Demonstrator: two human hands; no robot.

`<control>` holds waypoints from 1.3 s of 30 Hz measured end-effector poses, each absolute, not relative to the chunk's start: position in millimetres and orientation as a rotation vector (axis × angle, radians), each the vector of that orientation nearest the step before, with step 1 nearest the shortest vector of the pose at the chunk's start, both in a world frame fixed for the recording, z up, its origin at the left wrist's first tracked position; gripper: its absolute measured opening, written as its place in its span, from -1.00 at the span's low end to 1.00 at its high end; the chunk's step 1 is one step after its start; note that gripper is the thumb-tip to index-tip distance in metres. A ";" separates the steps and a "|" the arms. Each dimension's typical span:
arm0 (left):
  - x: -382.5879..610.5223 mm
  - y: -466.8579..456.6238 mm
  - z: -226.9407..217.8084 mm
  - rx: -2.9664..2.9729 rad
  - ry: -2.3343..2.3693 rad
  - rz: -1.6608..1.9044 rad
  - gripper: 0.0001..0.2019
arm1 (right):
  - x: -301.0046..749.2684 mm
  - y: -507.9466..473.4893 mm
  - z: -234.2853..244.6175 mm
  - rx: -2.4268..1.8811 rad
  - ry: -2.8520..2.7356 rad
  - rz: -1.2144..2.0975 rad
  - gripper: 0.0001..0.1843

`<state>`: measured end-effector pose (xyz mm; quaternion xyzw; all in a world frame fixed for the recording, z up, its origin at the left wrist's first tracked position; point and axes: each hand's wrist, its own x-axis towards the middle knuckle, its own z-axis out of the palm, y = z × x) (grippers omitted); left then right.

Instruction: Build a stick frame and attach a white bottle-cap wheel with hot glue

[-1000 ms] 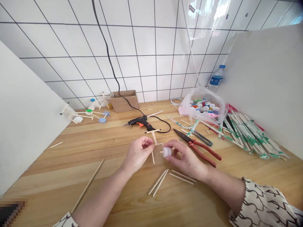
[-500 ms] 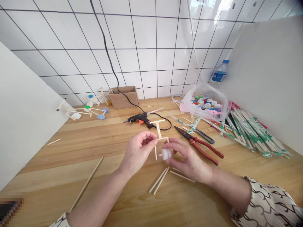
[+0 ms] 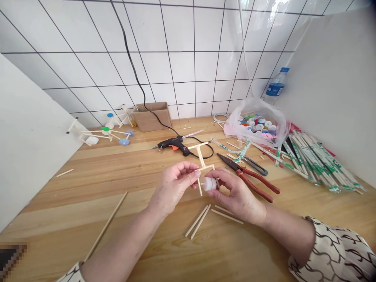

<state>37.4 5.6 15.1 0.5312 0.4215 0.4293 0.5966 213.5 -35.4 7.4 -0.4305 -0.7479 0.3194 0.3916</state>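
My left hand (image 3: pixel 178 182) pinches a small frame of glued wooden sticks (image 3: pixel 201 157) between thumb and fingertips. The frame has a crossbar at its far end and two legs toward me. In my right hand (image 3: pixel 235 192), thumb and fingers close round a pair of white bottle caps (image 3: pixel 210 183), with a short stick end poking out to the left. The caps sit between the frame's two legs; whether they touch the legs I cannot tell. Below the hands lie several short cut sticks (image 3: pixel 199 221). Red-handled pliers (image 3: pixel 249 178) rest just beyond my right hand.
A black glue gun (image 3: pixel 173 144) lies behind the frame, near a cardboard box (image 3: pixel 152 117). Stick models with cap wheels (image 3: pixel 126 137) stand at left. At right are a bag of bottle caps (image 3: pixel 232 121), a cutter (image 3: pixel 256 165), wrapped chopsticks (image 3: pixel 323 162) and a bottle (image 3: pixel 276 88).
Both hands have shifted slightly right with the stick frame, which has tilted a little. The white caps have moved slightly up and right with my right hand. The view has moved slightly too.
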 end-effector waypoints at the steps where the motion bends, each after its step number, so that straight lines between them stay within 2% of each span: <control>1: 37.3 5.7 14.7 1.226 0.958 0.968 -0.84 | 214.2 -34.8 7.1 -1.090 -1.884 0.816 -0.78; 8: 37.4 3.6 13.1 1.247 0.854 0.805 -0.86 | 215.9 -30.4 8.4 -1.110 -1.826 0.768 -0.78; 39: 35.3 5.1 22.6 1.111 0.796 0.817 -0.84 | 217.5 -33.7 15.5 -1.032 -1.992 0.734 -0.68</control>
